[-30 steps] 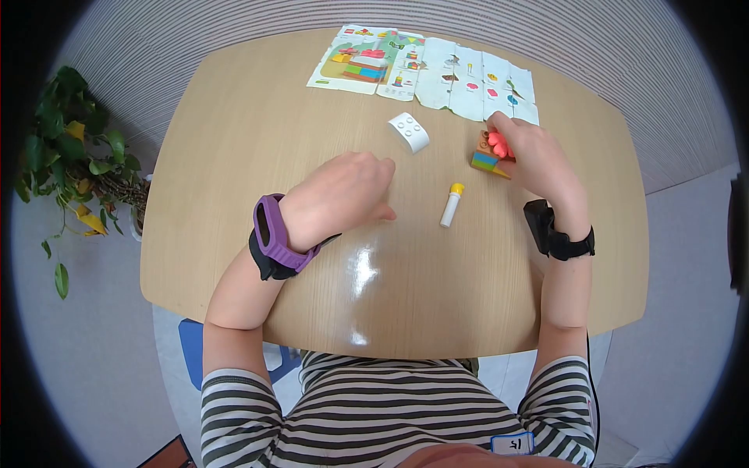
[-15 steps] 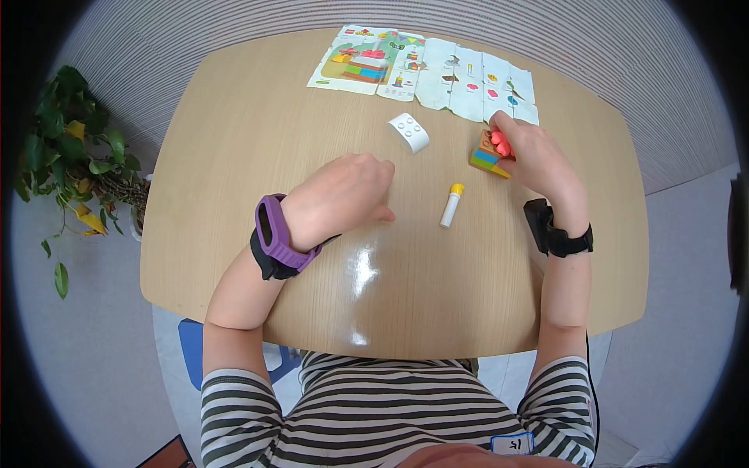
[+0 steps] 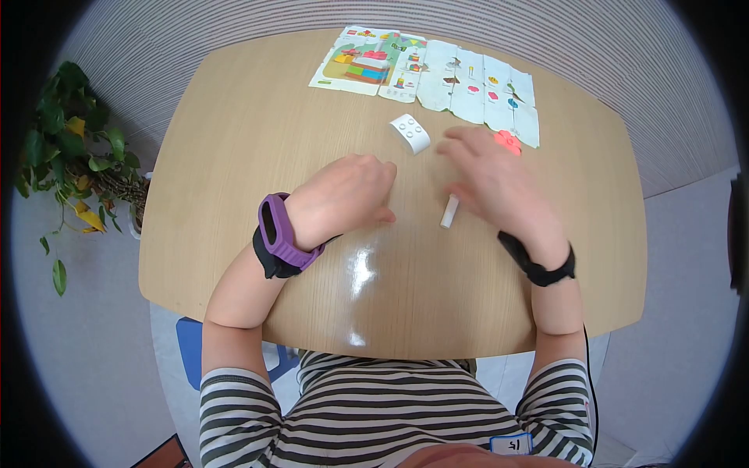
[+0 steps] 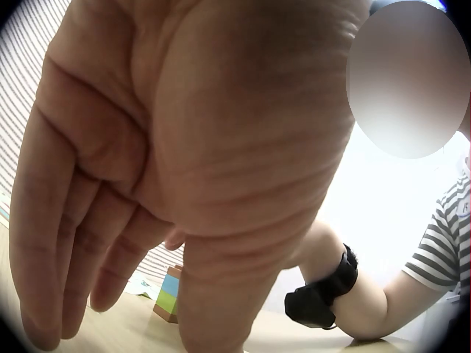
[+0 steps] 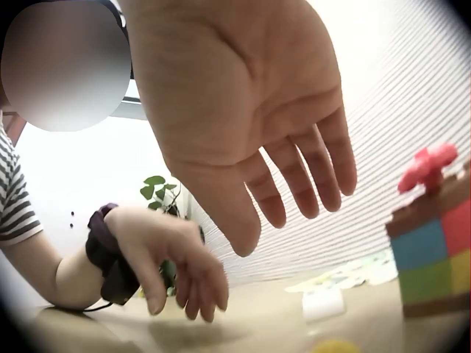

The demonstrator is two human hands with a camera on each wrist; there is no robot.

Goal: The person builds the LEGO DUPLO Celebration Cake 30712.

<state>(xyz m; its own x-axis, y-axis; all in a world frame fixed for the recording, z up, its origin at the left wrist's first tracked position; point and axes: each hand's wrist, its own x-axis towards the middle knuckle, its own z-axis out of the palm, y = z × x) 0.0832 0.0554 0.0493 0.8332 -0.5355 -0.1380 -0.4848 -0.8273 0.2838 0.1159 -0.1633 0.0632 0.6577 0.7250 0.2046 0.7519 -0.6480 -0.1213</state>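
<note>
My right hand (image 3: 503, 183) is in the air above the white stick (image 3: 449, 211), fingers extended and holding nothing; it hides the stick's yellow top in the head view. In the right wrist view a stack of coloured bricks (image 5: 425, 288) carries a red flower piece (image 5: 427, 168), beside my right hand (image 5: 243, 95). From above, the hand covers most of that stack, and the flower (image 3: 508, 142) shows past it. My left hand (image 3: 340, 198) rests over the table with fingers loosely bent and empty. A white curved brick (image 3: 410, 133) lies between the hands, farther back.
An unfolded instruction sheet (image 3: 437, 74) lies along the far edge of the wooden table (image 3: 234, 140). A leafy potted plant (image 3: 78, 148) stands beyond the table's left side, and a blue chair (image 3: 189, 351) is below its front left edge.
My right hand has let go of the red flower on the brick stack and moved left and nearer, over the white stick. The left hand stays nearly where it was.
</note>
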